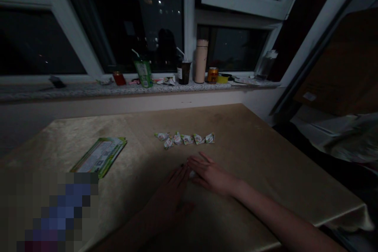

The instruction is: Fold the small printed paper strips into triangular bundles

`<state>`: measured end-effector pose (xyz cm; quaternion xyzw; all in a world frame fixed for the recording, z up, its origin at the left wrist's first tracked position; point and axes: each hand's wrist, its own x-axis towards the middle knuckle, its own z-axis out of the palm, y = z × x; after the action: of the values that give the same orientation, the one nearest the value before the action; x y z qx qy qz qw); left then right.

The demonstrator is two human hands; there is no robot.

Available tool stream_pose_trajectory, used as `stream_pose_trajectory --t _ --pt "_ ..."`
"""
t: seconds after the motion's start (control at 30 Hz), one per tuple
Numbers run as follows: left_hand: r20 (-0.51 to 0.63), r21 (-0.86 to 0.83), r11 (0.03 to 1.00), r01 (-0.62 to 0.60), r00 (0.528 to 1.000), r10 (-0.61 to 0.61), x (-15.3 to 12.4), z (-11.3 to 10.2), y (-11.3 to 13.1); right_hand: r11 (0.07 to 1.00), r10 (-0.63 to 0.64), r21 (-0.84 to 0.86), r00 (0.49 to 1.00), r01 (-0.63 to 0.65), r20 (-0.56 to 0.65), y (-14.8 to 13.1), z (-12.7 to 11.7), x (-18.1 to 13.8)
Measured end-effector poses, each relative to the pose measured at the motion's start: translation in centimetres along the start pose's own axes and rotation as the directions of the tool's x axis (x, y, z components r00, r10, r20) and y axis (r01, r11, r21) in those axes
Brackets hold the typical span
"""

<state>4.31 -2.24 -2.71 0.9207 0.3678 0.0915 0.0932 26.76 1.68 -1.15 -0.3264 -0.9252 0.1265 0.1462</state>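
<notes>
My left hand (pixel 174 193) lies in shadow, palm down on the table, with its fingers stretched forward. From the right, my right hand (pixel 212 175) reaches in with fingers extended and spread, and its fingertips meet those of the left. A small pale thing (pixel 192 174) shows partly beneath the right fingers; its kind is hidden. Just beyond both hands sits an uneven row of several small twisted-wrapper pieces, like wrapped candies (pixel 187 139), white and green. To the left is a flat green-and-white printed packet (pixel 102 155), apart from my hands.
A shiny beige cloth covers the table (pixel 251 145). Along the windowsill (pixel 165 89) stand a green cup (pixel 143 73) with a straw, a dark cup (pixel 184 73), a pink flask (pixel 201 61), an orange can (pixel 212 75) and a clear bottle (pixel 265 65). The lower left corner is pixelated.
</notes>
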Motion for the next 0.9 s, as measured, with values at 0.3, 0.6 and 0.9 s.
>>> stream_pose_trajectory --t 0.3,0.6,0.9 --pt "0.021 0.038 0.999 0.010 1.000 -0.011 -0.6 -0.5 0.5 0.999 0.016 0.033 0.998 -0.018 0.058 0.2 0.3 -0.7" --pt "0.022 0.001 1.000 -0.005 1.000 0.005 -0.6 -0.9 0.5 1.000 -0.022 -0.002 0.998 0.022 0.064 -0.2 -0.5 -0.7" --pt "0.026 0.097 0.992 0.086 0.996 -0.089 -0.4 -1.2 1.3 0.998 -0.052 -0.032 0.999 0.052 -0.003 -0.4 -0.9 0.1"
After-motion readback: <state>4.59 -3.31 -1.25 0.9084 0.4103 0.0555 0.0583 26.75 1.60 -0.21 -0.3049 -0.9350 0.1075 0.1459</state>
